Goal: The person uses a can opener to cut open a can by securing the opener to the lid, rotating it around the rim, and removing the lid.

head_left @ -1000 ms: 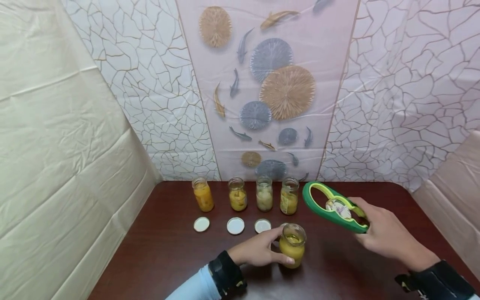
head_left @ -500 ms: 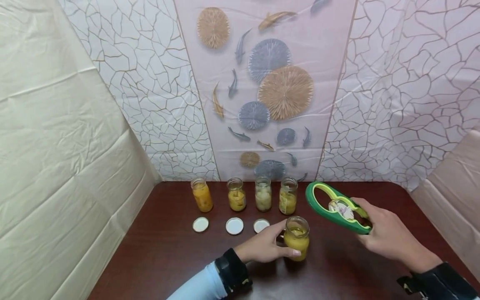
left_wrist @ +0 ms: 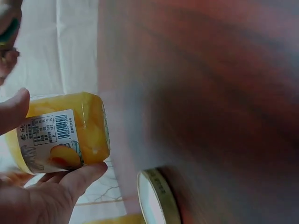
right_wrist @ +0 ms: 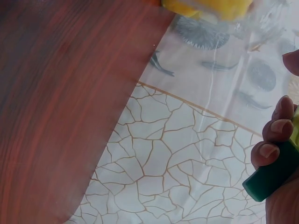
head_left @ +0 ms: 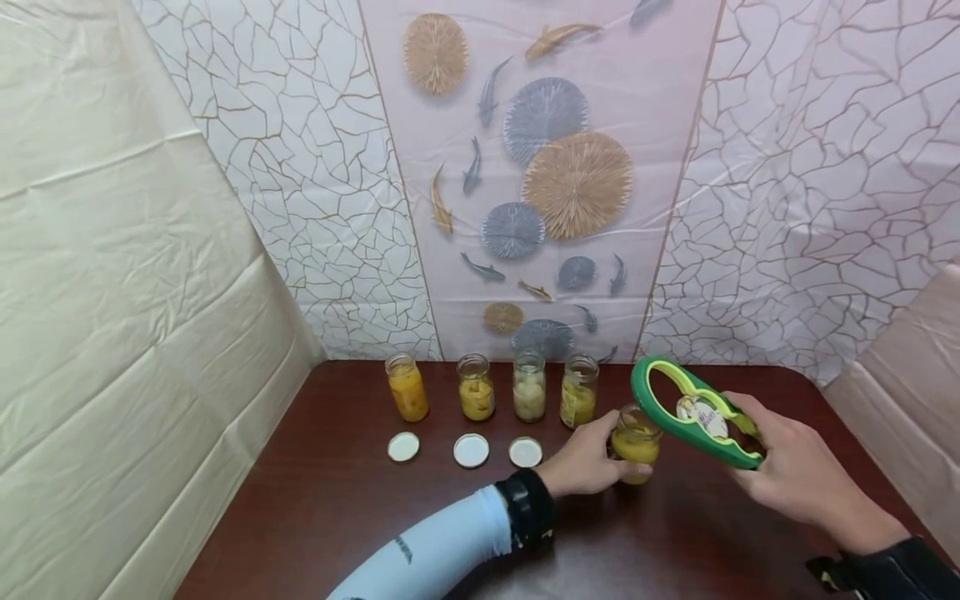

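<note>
My left hand (head_left: pixel 588 458) grips an uncovered glass jar (head_left: pixel 636 450) of yellow fruit, thumb on the near side. In the left wrist view, this jar (left_wrist: pixel 65 133) shows a label with a barcode and a peach picture and appears raised off the table. To its right, my right hand (head_left: pixel 795 462) grips a green jar opener (head_left: pixel 701 437) in the air. A printed lid (head_left: pixel 702 415) sits within the opener's lime-edged opening. The opener overlaps the jar's right rim in the head view. Fingers curl round the opener's green end (right_wrist: pixel 273 175) in the right wrist view.
Several open jars stand along the back of the dark table (head_left: pixel 330 517): an orange-filled jar (head_left: pixel 408 392), a yellow one (head_left: pixel 476 392), a pale one (head_left: pixel 529 392) and another yellow one (head_left: pixel 578 396). Lids (head_left: pixel 471 451) lie before them. Patterned cloth (head_left: pixel 495 167) hangs behind.
My left hand has carried the jar right and away from me, towards the opener. My right hand has shifted slightly right with the opener. The back jars stay put.
</note>
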`<state>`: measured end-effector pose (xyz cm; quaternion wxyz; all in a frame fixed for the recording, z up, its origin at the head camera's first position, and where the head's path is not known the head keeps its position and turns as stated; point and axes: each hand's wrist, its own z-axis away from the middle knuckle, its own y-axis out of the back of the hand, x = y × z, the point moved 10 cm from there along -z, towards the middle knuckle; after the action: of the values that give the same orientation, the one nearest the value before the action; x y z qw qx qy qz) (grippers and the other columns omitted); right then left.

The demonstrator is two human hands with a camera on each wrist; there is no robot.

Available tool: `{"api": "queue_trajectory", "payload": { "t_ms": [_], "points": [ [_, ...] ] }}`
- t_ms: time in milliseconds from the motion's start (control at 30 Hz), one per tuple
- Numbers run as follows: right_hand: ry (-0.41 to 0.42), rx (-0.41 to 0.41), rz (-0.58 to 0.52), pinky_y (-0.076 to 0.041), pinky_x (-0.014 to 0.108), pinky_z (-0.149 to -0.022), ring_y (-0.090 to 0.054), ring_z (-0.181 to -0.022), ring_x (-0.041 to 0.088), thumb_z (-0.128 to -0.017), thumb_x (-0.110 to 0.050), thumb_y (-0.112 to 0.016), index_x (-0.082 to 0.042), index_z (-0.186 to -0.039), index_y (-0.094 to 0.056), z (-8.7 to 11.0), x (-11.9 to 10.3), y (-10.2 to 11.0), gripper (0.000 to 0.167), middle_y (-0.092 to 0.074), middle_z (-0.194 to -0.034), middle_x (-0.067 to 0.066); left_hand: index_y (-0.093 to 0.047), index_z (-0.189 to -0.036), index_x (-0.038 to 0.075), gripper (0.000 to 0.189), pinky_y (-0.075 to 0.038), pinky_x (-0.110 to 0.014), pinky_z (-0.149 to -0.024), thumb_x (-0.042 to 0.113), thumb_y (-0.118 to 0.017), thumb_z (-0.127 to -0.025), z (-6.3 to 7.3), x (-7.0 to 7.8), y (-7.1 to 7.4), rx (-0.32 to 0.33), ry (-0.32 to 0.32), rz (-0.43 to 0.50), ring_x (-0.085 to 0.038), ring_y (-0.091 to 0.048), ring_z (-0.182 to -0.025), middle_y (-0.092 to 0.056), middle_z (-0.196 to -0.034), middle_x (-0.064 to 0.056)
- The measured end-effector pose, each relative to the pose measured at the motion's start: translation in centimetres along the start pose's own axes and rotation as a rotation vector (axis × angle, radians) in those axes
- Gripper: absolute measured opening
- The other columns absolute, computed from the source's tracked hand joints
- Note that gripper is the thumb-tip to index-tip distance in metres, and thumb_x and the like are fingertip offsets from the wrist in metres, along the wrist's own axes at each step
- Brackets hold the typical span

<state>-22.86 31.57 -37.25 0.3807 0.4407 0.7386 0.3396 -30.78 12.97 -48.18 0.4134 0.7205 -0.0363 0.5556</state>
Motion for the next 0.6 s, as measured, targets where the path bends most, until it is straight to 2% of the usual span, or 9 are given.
{"api": "queue_trajectory", "payload": {
  "t_ms": [167, 333, 433, 600],
  "points": [
    [0.005, 0.009, 0.015, -0.04, 0.026, -0.062, -0.059, -0.078, 0.015, -0.059, -0.015, -0.098, -0.009, -0.137, -0.058, 0.5, 0.1, 0.4, 0.088, -0.074, -0.099, 0.01, -0.056, -0.129, 0.025, 0.05, -0.052, -0.018, -0.084, 0.041, -0.085, -0.092, -3.0, -0.1, -0.6, 0.059, -0.003, -0.089, 0.002, -0.064, -0.094, -0.069, -0.108, 0.012],
    [-0.002, 0.012, 0.01, -0.04, 0.025, -0.061, -0.055, -0.077, 0.008, -0.059, -0.015, -0.1, -0.011, -0.136, -0.058, 0.9, 0.3, 0.4, 0.088, -0.073, -0.097, 0.009, -0.055, -0.13, 0.024, 0.05, -0.051, -0.021, -0.081, 0.037, -0.086, -0.093, -5.3, -1.3, -1.3, 0.071, 0.072, -0.04, -0.001, -0.063, -0.093, -0.068, -0.107, 0.01],
    [-0.002, 0.012, 0.011, -0.04, 0.025, -0.061, -0.056, -0.078, 0.01, -0.058, -0.015, -0.099, -0.011, -0.136, -0.057, 0.9, 0.3, 0.5, 0.088, -0.073, -0.097, 0.009, -0.055, -0.132, 0.024, 0.052, -0.052, -0.022, -0.084, 0.038, -0.085, -0.093, -6.3, -1.5, -1.4, 0.081, 0.079, -0.059, -0.002, -0.064, -0.098, -0.069, -0.112, 0.008],
    [0.001, 0.02, 0.016, -0.041, 0.026, -0.062, -0.061, -0.08, 0.019, -0.059, -0.015, -0.099, -0.01, -0.137, -0.056, 0.7, 0.2, 0.7, 0.089, -0.073, -0.1, 0.013, -0.052, -0.135, 0.022, 0.055, -0.051, -0.021, -0.086, 0.036, -0.085, -0.093, -7.9, -0.9, -1.3, 0.101, 0.048, -0.142, -0.003, -0.065, -0.101, -0.069, -0.114, 0.006]
  ]
}}
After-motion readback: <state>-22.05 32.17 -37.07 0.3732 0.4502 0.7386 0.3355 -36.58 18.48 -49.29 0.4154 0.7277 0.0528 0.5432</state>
